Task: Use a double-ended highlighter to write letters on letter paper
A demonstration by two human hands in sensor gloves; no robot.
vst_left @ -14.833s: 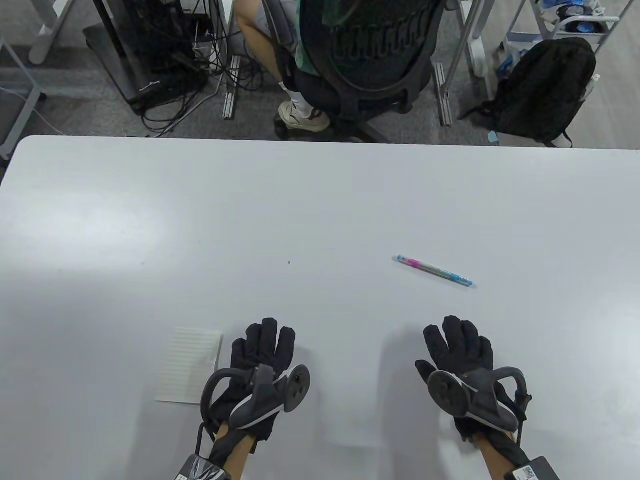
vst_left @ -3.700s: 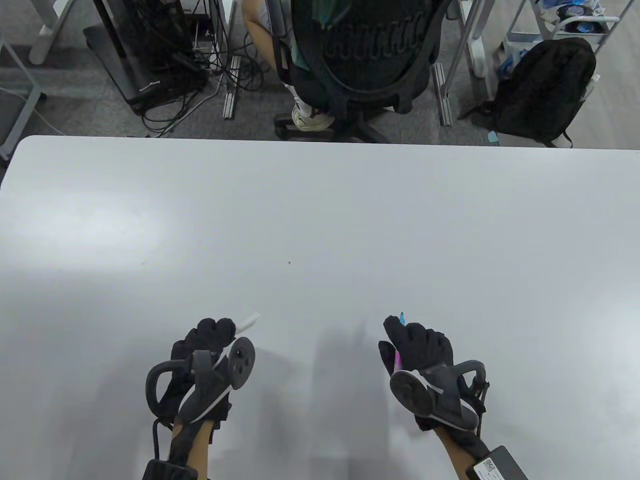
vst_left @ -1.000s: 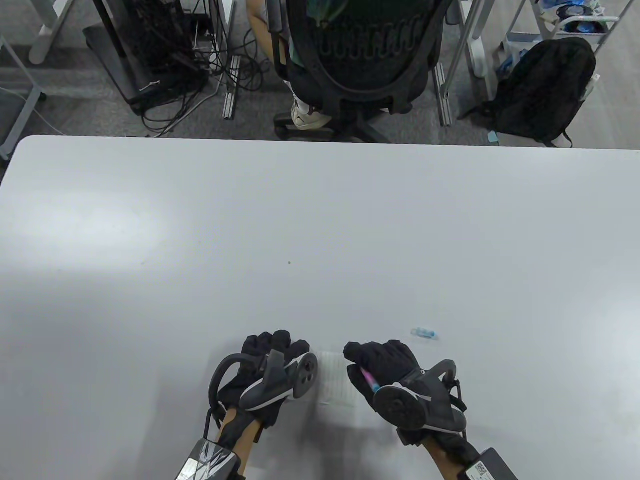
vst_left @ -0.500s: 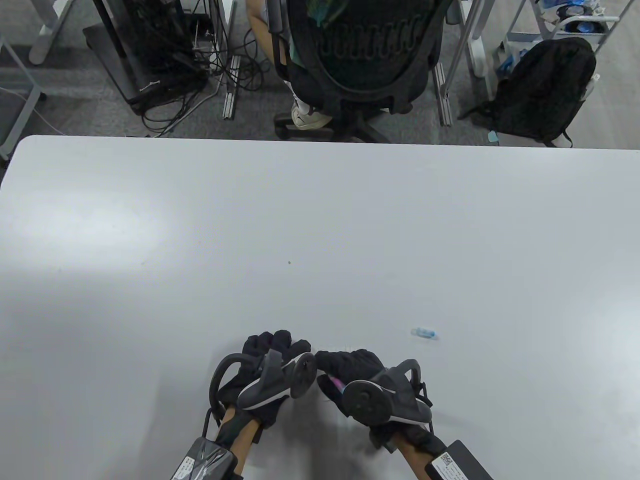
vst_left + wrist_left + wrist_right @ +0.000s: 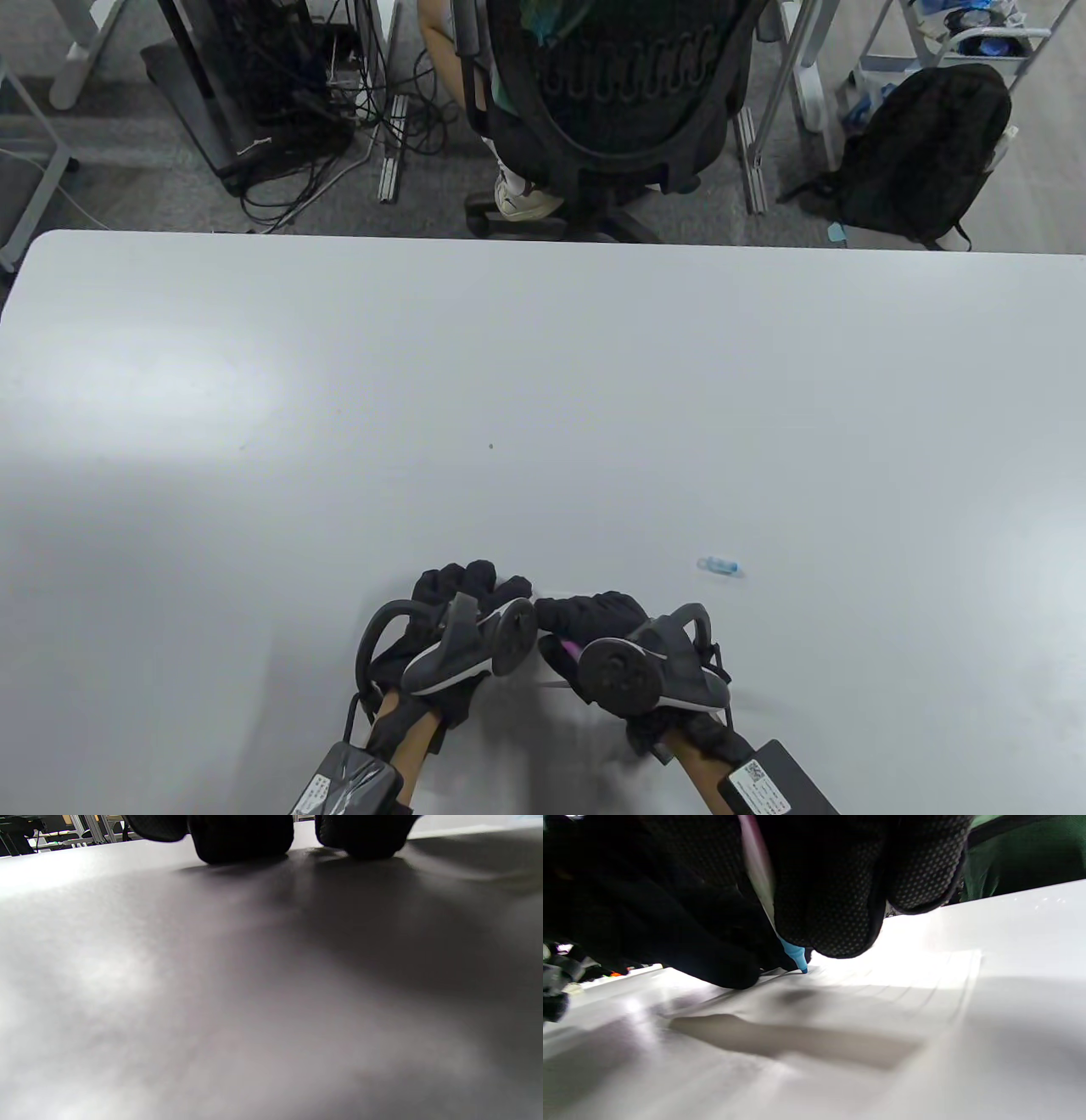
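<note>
Highlighter [image 5: 793, 952] sits pinched in the curled fingers of the right hand [image 5: 607, 632] near the table's [image 5: 543, 382] front edge, its blue tip touching the lined letter paper [image 5: 882, 993] just under those fingers. From above only a short pink stretch of its barrel [image 5: 567, 649] shows, between the glove and the round tracker [image 5: 619, 675] on the back of that hand; the rest is covered. Left hand [image 5: 454, 607] lies just beside the right one, fingers straight and flat; its wrist camera shows two fingertips [image 5: 242, 840] pressed down on a surface, and whether that is paper or bare table cannot be told there. The paper is almost wholly hidden under both hands in the table view, with only a thin pale edge [image 5: 556, 594] showing between them; in the right wrist view its ruled lines are faint, and no written mark can be made out. The pen's long axis runs steeply, tip down and away from the person, its upper pink end leaning back toward the wrist. A small clear-blue cap [image 5: 719, 565] lies on the table to the right, well apart from the hands.
</note>
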